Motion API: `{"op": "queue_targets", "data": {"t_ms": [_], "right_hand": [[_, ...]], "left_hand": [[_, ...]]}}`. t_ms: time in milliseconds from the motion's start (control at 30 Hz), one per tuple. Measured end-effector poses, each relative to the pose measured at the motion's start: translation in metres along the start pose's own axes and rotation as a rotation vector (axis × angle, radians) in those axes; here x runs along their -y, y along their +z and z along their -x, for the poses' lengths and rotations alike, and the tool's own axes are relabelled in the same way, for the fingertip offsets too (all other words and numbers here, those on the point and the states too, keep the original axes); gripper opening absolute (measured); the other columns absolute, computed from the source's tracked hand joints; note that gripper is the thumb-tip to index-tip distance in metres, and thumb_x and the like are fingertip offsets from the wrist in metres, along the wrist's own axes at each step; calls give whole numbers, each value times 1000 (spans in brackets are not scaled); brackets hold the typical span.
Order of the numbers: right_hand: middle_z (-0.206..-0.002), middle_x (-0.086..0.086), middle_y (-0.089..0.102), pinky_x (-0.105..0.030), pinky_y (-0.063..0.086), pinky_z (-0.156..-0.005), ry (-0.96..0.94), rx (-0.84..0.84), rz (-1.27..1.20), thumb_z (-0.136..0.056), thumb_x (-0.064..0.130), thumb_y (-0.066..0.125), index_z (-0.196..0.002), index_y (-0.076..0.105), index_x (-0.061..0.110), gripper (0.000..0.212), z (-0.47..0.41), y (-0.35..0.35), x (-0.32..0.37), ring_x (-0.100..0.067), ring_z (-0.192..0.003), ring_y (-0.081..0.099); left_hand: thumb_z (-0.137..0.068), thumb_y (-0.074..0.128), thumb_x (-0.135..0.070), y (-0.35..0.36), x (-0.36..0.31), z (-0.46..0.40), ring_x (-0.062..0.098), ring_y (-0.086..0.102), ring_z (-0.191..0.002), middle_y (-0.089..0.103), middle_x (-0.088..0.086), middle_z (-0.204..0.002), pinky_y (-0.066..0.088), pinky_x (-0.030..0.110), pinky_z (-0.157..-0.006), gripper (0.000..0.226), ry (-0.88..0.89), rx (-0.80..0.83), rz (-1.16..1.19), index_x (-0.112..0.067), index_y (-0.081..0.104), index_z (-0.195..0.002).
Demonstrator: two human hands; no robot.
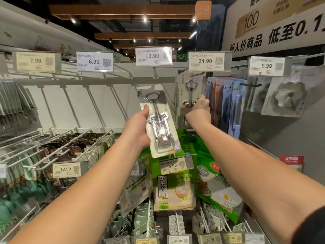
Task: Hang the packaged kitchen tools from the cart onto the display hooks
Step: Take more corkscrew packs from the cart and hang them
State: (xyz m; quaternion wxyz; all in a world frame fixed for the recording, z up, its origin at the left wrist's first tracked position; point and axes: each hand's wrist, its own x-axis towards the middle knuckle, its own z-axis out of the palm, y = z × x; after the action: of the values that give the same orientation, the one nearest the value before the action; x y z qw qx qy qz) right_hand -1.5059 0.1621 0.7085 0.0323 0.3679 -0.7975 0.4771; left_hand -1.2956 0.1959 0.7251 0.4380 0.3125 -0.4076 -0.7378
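Note:
My left hand [140, 128] grips a packaged silver corkscrew [159, 124] by its left edge and holds it up, tilted, below the 12.90 price tag [153, 56]. Its card top sits just under an empty white hook [155, 72]. A second packaged corkscrew [189, 92] hangs on the hook under the 24.90 tag [205, 61], and my right hand [198, 108] grips its lower part. The cart is out of view.
Blue packs [223, 106] hang right of the corkscrews, and metal cutters [284, 97] hang under the 9.99 tag. Empty white hooks [70, 103] fill the upper left. Green steamer-cloth packs [174, 187] and dark packs [70, 148] hang on lower rows.

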Motion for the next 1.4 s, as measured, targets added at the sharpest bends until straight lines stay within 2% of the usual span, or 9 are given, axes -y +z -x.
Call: {"op": "queue_targets", "data": {"t_ms": [267, 333, 400, 533, 900, 967, 1100, 1300, 1400], "right_hand": [[-156, -6, 17, -44, 44, -109, -6, 99, -111, -86, 34, 76, -159, 8, 20, 101, 11, -18, -6, -28, -140, 35], [-146, 0, 32, -37, 47, -104, -109, 60, -312, -87, 42, 71, -151, 32, 19, 78, 28, -30, -15, -19, -130, 45], [-125, 6, 55, -33, 49, -95, -174, 100, -405, -95, 48, 59, -127, 53, 24, 41, 54, -45, -22, -12, -112, 57], [-104, 12, 68, -29, 53, -85, -198, 330, -499, -99, 49, 51, -106, 58, 39, 14, 91, -59, -32, -5, -98, 65], [-99, 9, 73, -49, 53, -96, -96, 246, -647, -100, 44, 53, -102, 69, 33, 19, 86, -76, -57, -17, -97, 67], [-100, 7, 74, -53, 52, -98, -90, 232, -676, -99, 46, 54, -101, 70, 34, 20, 84, -78, -60, -19, -99, 68], [-99, 8, 74, -52, 52, -98, -63, 209, -710, -102, 39, 53, -102, 69, 32, 18, 80, -83, -61, -17, -99, 69], [-105, 9, 73, -51, 50, -101, -86, 182, -727, -99, 46, 54, -103, 68, 36, 18, 73, -86, -58, -17, -106, 67], [-109, 9, 73, -53, 49, -102, -83, 197, -739, -86, 61, 55, -102, 69, 38, 31, 69, -87, -54, -19, -110, 65]], "left_hand": [[-104, 52, -32, 0, 1, -3, 21, 75, -63, 77, 4, -73, 56, 39, -63, 27, 52, 47, -51, -11, 68, -101], [-103, 53, -33, -1, 4, -6, 25, 77, -80, 79, 6, -89, 60, 45, -77, 29, 74, 75, -71, -11, 68, -113], [-103, 52, -34, 0, 10, -10, 28, 74, -97, 78, 7, -104, 56, 51, -92, 33, 94, 104, -93, -12, 65, -124], [-105, 48, -33, 16, 23, -10, 33, 71, -105, 75, 13, -112, 55, 52, -95, 35, 104, 194, -84, -10, 63, -128], [-106, 46, -34, 54, 47, -13, 22, 74, -94, 77, 8, -105, 58, 40, -82, 33, 178, 339, -206, -11, 63, -124], [-106, 47, -31, 57, 50, -14, 19, 74, -95, 77, 5, -103, 56, 38, -84, 29, 209, 333, -239, -11, 64, -118], [-101, 53, -21, 56, 51, -18, 11, 64, -74, 69, -2, -81, 48, 30, -69, 10, 283, 246, -270, -14, 60, -99], [-98, 61, -19, 55, 44, -18, 7, 60, -67, 66, -7, -74, 50, 25, -63, 9, 416, 235, -328, -19, 63, -89], [-97, 63, -19, 59, 41, -20, 4, 57, -61, 64, -9, -72, 50, 24, -63, 11, 450, 220, -318, -21, 64, -86]]}}
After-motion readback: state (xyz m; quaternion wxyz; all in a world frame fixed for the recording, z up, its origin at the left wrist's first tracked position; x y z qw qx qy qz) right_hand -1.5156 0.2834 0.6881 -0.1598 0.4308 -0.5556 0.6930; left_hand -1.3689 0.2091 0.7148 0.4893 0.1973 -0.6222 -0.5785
